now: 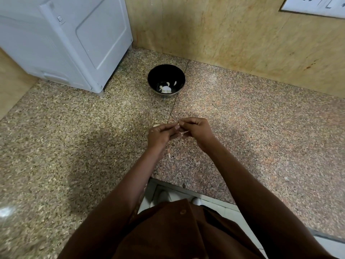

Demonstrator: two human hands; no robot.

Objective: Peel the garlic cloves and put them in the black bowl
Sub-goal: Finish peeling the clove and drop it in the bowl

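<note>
Nearest the camera, one brown button-front shirt (179,232) filled the bottom of the view, with two bare forearms reaching forward from it over the edge of one speckled granite countertop (74,146). Just past the counter's edge, one thin pale strip of garlic skin (169,155) lay on the stone below the wrists. Above it the two hands met, fingertips touching: the left hand (159,136) and the right hand (196,130) both had their fingers curled inward, pinching between them one small pale garlic clove (178,126), of which only a sliver showed, with a wisp of papery skin (183,132) trailing from under the right fingers. Just beyond the left hand's knuckles, one more pale piece (156,125) rested on the counter, mostly hidden, so I could not tell whether it was a clove or peel. Farther back, well apart from the hands, one round glossy black bowl (155,75) stood upright on the counter beside a seam in the stone; inside it lay a small cluster of white garlic pieces (165,89), too bunched to count surely, plus two separate slivers near them. To the bowl's left stood one white plastic appliance (65,43) on short feet. Behind everything rose a tan marble wall (233,38), with one white switch plate (315,4) at the top right corner.
</note>
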